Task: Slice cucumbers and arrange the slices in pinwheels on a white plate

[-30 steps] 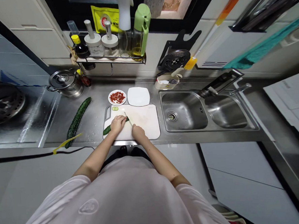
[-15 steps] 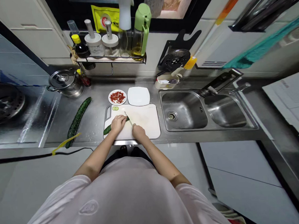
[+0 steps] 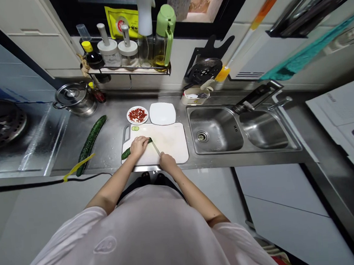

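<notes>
On the white cutting board [image 3: 174, 144] lies a dark green cucumber [image 3: 126, 153], slanting up to the right. My left hand [image 3: 138, 147] is closed over its middle and hides that stretch; the cut end shows just past my fingertips. Wrapped round a knife's handle, my right hand [image 3: 167, 162] holds the knife [image 3: 156, 148] with its blade pointing up and left, the tip close to the cucumber's end. Pale cucumber slices [image 3: 135, 128] rest at the board's top left corner.
Behind the board stand a plate of chopped red pieces [image 3: 137, 115] and a white square plate [image 3: 162, 113]. A whole cucumber [image 3: 92, 143] lies to the left, near a steel pot [image 3: 74, 99]. The double sink [image 3: 215, 130] is on the right.
The knife has drawn back slightly to the right and towards me, so its blade tip no longer reaches past the cucumber's end. My left hand stays on the cucumber.
</notes>
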Demonstrator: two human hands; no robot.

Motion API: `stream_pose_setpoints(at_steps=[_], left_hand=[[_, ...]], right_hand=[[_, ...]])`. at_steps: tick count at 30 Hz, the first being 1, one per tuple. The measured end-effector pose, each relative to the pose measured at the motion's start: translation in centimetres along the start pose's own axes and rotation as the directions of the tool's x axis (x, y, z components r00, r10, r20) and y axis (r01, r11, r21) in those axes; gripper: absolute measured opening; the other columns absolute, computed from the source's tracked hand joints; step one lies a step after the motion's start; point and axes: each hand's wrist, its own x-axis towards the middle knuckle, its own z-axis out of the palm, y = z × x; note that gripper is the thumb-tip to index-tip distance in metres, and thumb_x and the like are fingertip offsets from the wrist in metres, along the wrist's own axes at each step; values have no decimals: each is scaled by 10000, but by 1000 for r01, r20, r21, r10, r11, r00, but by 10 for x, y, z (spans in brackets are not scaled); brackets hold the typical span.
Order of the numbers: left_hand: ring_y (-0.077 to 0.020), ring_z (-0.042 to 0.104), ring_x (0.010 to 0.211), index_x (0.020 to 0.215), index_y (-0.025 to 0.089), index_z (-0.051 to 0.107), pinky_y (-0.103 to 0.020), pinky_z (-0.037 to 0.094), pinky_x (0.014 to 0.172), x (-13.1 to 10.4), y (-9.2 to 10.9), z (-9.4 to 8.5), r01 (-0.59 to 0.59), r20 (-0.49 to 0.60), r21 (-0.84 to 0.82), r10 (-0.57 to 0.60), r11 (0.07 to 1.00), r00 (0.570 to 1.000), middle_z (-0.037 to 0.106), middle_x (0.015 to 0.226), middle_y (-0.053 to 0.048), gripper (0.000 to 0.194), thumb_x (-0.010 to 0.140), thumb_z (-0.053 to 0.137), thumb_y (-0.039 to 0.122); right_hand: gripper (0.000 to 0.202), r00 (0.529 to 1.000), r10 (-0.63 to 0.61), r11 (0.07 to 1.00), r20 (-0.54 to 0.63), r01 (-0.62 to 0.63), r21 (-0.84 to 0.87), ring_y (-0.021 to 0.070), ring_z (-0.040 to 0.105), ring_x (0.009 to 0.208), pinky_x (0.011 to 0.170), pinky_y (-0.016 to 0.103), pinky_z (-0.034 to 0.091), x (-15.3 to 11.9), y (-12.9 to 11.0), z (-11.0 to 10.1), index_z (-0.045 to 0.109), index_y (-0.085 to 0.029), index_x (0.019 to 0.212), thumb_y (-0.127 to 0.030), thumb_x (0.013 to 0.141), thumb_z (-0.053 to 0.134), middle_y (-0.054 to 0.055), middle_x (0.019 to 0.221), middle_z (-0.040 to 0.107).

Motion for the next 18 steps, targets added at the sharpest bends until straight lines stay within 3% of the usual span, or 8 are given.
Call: stream_pose_setpoints(at_steps=[18], left_hand=[[-212,579,1040,1068,238,693,-349,431,960,4,4,-7,47,53,-25,-46,999,998,681,1072,-53,273,920,470,295]], right_hand=[[267,1000,-6,1000,23,5,6,229,634,929,717,285,416,-8,19,-17,581,-169,1092,-211,934,371,121,1027,678]])
